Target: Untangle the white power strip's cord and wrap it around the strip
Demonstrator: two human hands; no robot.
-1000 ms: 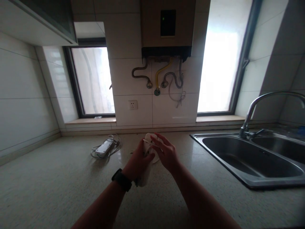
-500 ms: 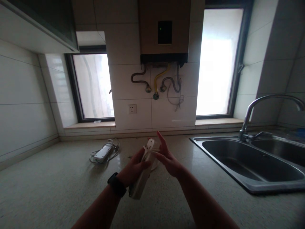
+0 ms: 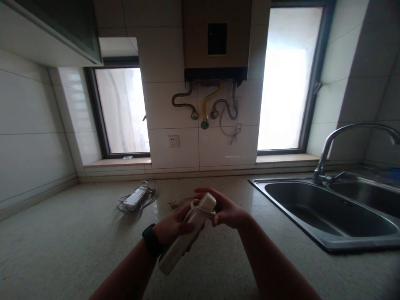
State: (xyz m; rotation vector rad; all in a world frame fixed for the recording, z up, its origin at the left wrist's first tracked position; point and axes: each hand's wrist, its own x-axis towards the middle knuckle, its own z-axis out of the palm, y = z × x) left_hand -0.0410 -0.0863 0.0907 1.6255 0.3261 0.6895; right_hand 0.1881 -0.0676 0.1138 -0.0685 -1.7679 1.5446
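Note:
A white power strip is tilted over the counter, with my left hand wrapped round its middle, thumb on top. Its pale cord loops across the strip near the far end. My right hand curls about that end, its fingers behind the strip and its thumb against the cord loop. Part of the cord and what looks like its plug show just beyond my left hand. A dark watch is on my left wrist. Farther left, a second power strip lies with its cord bundled around it.
The speckled counter runs beneath my hands to the tiled wall. At the right is a double steel sink with a curved faucet. A water heater with pipes hangs above, and a wall socket sits below it.
The power strip has turned, its far end swinging right and its near end left. My right hand has come down and closed around the cord at the far end.

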